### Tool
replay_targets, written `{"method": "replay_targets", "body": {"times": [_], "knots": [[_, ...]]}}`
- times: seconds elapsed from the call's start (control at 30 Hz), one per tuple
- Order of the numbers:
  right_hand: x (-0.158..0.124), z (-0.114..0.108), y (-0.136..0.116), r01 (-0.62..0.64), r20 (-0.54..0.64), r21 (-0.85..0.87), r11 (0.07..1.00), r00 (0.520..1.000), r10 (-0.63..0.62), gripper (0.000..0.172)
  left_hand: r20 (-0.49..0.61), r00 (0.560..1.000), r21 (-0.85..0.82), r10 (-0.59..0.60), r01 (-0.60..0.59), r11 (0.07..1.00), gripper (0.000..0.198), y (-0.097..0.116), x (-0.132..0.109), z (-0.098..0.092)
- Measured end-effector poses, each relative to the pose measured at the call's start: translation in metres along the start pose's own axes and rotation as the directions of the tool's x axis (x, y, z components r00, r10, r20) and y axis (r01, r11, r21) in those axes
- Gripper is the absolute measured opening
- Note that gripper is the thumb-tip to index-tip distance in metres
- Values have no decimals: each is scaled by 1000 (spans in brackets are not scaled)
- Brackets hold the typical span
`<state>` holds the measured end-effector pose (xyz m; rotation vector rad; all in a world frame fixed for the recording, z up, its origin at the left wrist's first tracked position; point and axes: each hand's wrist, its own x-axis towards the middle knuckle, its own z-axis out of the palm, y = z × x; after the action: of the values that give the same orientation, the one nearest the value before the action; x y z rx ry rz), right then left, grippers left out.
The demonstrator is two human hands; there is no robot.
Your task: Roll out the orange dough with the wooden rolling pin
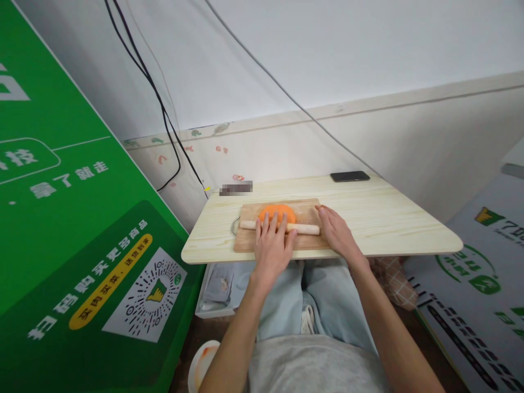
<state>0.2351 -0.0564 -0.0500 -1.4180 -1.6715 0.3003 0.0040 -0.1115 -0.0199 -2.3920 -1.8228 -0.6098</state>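
Looking down from the head view, you have both hands at the centre of the frame, over a wooden board on a pale surface. An orange piece, perhaps dough, lies on the board's upper middle, with a rolling pin across its near edge. Your left hand is spread over the pin, fingertips reaching the orange piece. Your right hand, fingers close together, rests at the board's right edge; whether it grips, you cannot tell. The step seems to be rolling the piece flatter; your next move likely calls for even pressure and a steady board.
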Motion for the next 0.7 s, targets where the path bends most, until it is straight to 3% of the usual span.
{"method": "replay_targets", "body": {"times": [0.07,0.23,0.3,0.4,0.57,0.63,0.7], "knots": [[0,0,1,16,9,-1,1000,1000,-16,85,28,1000,-7,7,-7,1000,67,-1,18,1],[-1,-1,3,34,13,-14,999,999,-34,83,178,984,-31,9,-3,1000,68,-1,89,-2],[-1,0,4,27,11,-19,999,1000,-27,84,213,977,-36,7,1,999,68,1,100,-3],[0,0,3,23,12,-23,999,1000,-23,82,172,985,-31,26,-21,999,68,1,81,-4],[1,-2,-2,22,25,-15,1000,999,-22,85,15,999,2,43,-43,999,67,-4,6,-2],[1,-2,-3,20,18,-9,1000,1000,-20,84,13,999,1,50,-50,999,65,-6,-4,-2],[0,-2,-2,14,9,-3,1000,1000,-14,81,42,997,-11,66,-65,998,64,-8,8,-2]]}}
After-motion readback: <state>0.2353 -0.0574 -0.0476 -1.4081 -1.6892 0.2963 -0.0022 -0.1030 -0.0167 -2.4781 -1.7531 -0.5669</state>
